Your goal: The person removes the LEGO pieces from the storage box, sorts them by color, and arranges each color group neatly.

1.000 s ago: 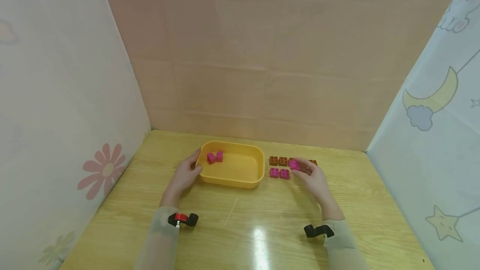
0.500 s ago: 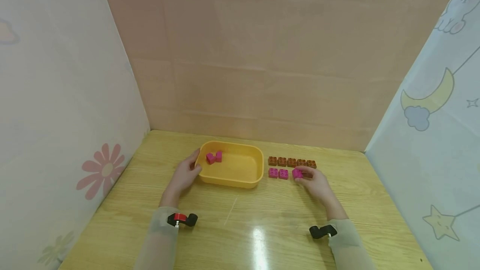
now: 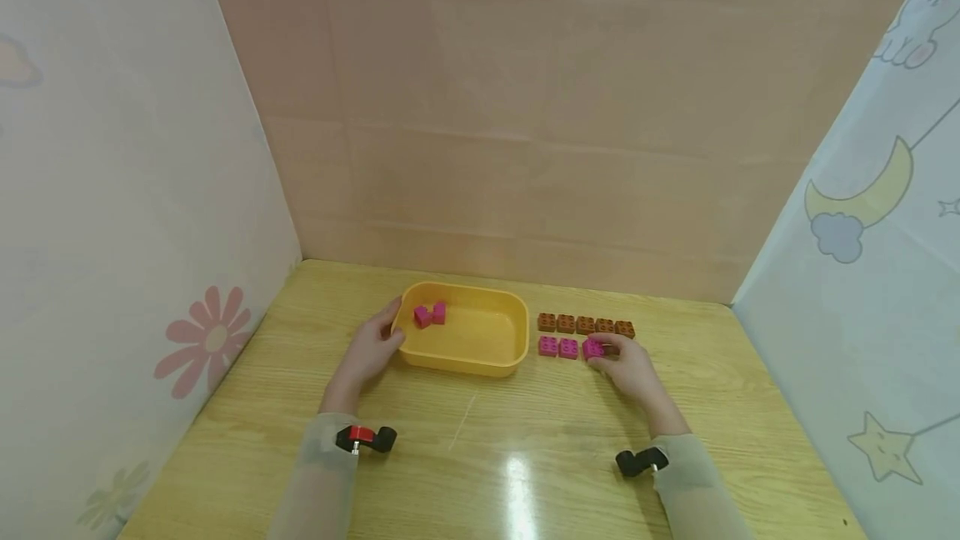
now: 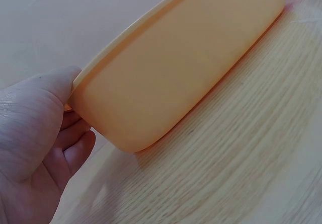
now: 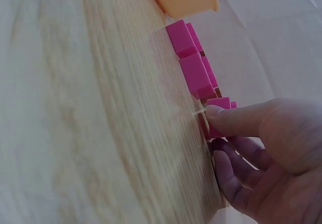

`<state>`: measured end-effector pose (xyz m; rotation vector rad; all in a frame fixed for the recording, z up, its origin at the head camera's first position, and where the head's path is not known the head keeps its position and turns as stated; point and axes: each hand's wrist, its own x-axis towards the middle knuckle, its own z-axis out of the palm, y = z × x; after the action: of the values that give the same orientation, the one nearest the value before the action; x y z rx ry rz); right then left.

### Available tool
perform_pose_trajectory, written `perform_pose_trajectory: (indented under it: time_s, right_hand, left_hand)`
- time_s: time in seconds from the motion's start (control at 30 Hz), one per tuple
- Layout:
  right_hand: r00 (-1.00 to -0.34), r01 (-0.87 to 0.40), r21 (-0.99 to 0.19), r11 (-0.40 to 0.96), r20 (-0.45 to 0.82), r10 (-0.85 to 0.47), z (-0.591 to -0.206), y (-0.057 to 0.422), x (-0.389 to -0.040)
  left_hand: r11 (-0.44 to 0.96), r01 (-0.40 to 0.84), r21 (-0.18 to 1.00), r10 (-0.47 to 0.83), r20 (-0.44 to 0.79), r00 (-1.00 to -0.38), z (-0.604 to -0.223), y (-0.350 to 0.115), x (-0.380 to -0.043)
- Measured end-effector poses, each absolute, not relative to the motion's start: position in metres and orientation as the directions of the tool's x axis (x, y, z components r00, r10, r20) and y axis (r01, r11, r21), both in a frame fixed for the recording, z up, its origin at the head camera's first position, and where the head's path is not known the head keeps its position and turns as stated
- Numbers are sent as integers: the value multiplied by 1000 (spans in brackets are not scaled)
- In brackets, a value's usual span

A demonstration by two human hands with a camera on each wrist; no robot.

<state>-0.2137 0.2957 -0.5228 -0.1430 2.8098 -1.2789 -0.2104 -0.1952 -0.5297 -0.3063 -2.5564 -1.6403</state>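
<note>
My left hand [image 3: 371, 348] grips the left end of a yellow plastic tray [image 3: 465, 363], thumb at the rim and fingers behind the wall. Two pink toy building bricks [image 3: 423, 317] lie inside the tray near its left end. With thumb and fingers, my right hand [image 3: 626, 363] pinches a third pink brick [image 3: 592, 348] at the right end of a short front row. The other two pink bricks [image 3: 558, 347] of that row stand side by side, right of the tray. In the right wrist view the thumb covers part of the pinched brick [image 5: 218, 128].
Behind the pink row, several brown bricks [image 3: 585, 325] form a straight line on the wooden table [image 3: 450, 457]. A tan backdrop [image 3: 510, 148] rises at the table's far edge. Patterned white panels [image 3: 150, 190] flank both sides.
My right hand has carried the pink brick from over the brown row down to the end of the pink row, uncovering the brown bricks. The left hand and tray stay put.
</note>
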Motion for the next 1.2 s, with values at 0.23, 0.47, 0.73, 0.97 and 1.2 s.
perform_pose_trajectory:
  time_s: [0.23,0.47,0.73,0.97,1.2]
  right_hand:
    - [-993,-100,-722,684,28,-115,-526,294,-217]
    - [-993,-104,-706,700,34,-113,-528,293,-218]
    - [-993,-113,-701,704,47,-112,-530,293,-218]
    - [-992,-115,-707,698,46,-117,-529,291,-217]
    - [-994,-99,-707,700,38,-103,-529,290,-217]
  left_hand:
    - [412,207,887,114,176,-978,-530,-195,-211]
    - [407,227,885,116,196,-974,-531,-195,-210]
    - [416,216,884,110,186,-976,-532,-194,-211]
    - [409,207,889,109,178,-978,-531,-194,-211]
    - [401,218,890,115,187,-976,-532,-194,-211]
